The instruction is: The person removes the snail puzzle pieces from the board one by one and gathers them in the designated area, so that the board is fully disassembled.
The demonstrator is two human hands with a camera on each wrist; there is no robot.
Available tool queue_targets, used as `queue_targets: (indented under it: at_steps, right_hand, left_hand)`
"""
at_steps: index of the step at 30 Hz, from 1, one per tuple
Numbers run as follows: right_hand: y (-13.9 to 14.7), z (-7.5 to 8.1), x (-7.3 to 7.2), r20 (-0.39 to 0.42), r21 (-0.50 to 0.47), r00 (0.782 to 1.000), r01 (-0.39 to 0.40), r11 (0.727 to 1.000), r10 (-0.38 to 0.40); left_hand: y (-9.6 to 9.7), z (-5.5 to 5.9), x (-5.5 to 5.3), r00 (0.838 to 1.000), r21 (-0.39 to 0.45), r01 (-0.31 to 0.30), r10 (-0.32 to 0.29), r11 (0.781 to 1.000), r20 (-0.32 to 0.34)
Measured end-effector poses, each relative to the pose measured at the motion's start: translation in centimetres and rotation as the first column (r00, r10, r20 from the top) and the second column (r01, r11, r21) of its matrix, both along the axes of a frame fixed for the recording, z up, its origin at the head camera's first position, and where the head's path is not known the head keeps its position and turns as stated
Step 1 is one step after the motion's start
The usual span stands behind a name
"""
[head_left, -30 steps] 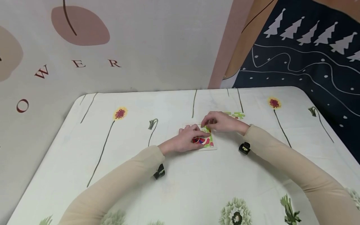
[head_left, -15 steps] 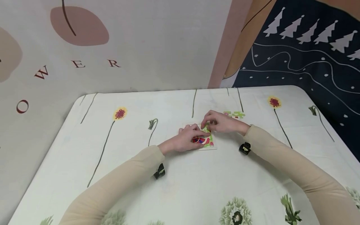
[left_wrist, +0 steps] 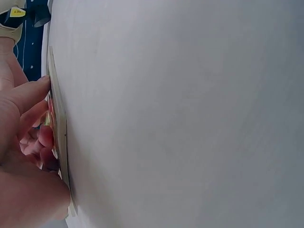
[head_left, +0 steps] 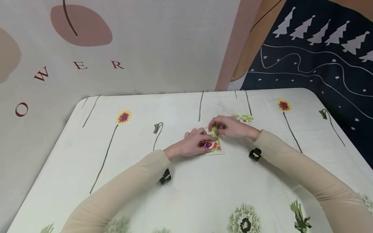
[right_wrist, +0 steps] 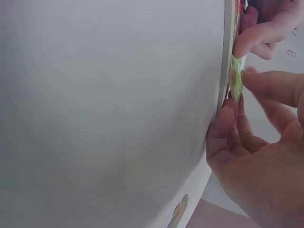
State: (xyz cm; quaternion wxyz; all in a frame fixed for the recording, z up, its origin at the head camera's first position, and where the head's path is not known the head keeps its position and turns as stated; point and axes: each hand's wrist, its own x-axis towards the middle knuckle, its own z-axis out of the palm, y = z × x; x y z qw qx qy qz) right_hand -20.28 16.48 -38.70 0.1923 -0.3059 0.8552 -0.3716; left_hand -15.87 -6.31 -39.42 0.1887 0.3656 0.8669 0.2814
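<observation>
A small, flat jigsaw puzzle board [head_left: 216, 153] with a pale border and a red, blue and green picture lies on the table. Across its left part rests my left hand [head_left: 196, 143], thumb and fingers spread over the picture and hiding much of it. My right hand [head_left: 228, 126] is at the board's far right corner. There it pinches a green puzzle piece [right_wrist: 236, 85], which tilts up slightly from the board in the right wrist view. Left fingertips sit right beside that piece. In the left wrist view the board [left_wrist: 61, 123] shows edge-on under the left hand.
Loose green puzzle pieces [head_left: 246, 118] lie just beyond the right hand, partly hidden by it. A white flower-print cloth [head_left: 140, 200] covers the table, with a pale printed backdrop [head_left: 163, 48] behind. Black wrist cameras [head_left: 255, 154] hang under both sleeves.
Both hands stay nearly in place. The right fingers shift slightly at the board's corner, and more of the green piece shows between the hands.
</observation>
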Motion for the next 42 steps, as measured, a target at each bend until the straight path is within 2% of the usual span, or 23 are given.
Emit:
queue_targets:
  at_steps: [11, 21, 42]
  right_hand:
    - [0.0, 0.7, 0.3, -0.001, -0.03, 0.996, 0.094, 0.995, -0.094]
    - [0.2, 0.6, 0.2, -0.008, -0.063, 0.994, 0.104, 0.993, -0.105]
    - [3.4, 1.1, 0.4, 0.019, -0.087, 0.976, 0.218, 0.972, -0.217]
  left_hand:
    - [0.0, 0.0, 0.0, 1.0, -0.003, -0.004, 0.004, 1.0, 0.004]
    - [0.0, 0.2, 0.1, 1.0, -0.003, -0.008, 0.008, 1.0, 0.006]
    - [0.3, 0.2, 0.1, 1.0, -0.031, -0.015, 0.016, 0.999, 0.011]
